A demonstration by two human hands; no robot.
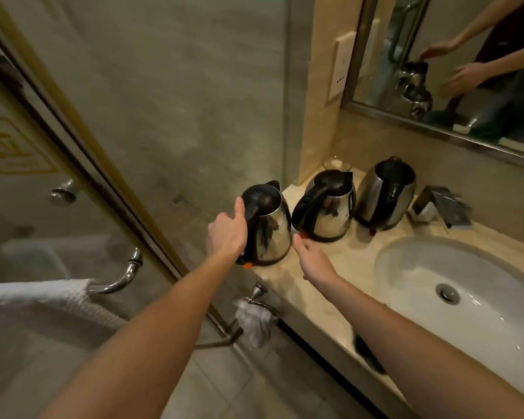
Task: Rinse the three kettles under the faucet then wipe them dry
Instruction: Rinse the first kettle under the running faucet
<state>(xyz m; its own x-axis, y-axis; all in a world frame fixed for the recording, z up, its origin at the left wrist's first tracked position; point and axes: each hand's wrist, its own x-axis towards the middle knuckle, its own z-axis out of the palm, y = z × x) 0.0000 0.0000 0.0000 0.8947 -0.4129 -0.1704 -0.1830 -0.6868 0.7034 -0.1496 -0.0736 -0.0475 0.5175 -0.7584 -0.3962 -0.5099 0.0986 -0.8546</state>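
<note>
Step in hand: start of the rinse, picking up the first kettle. None of the three looked wet and none was under the tap, so I judged the task barely begun.

Position of items:
- Three stainless-steel kettles with black lids and handles stood upright in a row on the beige marble tabletop (354, 252), to the left of the white oval sink (405, 267).
- The left kettle (269, 234) sat at the tabletop's end, just beside the middle kettle (330, 216). The right kettle (384, 201) stood just beside that one and nearest the square chrome faucet (439, 204).

Hands:
- The left hand (227, 234) was on the left kettle's black handle, back of the hand to the camera and arm stretched nearly straight. The thumb lay up along the top of the handle towards the lid. The fingers passed behind the handle and were hidden, so I read it as a grip, not fully confirmed.
- The right hand (312, 258) was relaxed and empty, fingers loosely extended. Its fingertips were low, near the gap between the bases of the left and middle kettles. Whether it touched either could not be told.

Next move (judgement): lift the left kettle clear without knocking the middle one, which stood very close, then carry it past the other two to the faucet. The right hand was placed to steady the body or to turn on the water. The lid appeared closed and would need opening to rinse inside.

Also noted: a white towel (43, 297) on a chrome rail at lower left, a candidate for drying.
</note>
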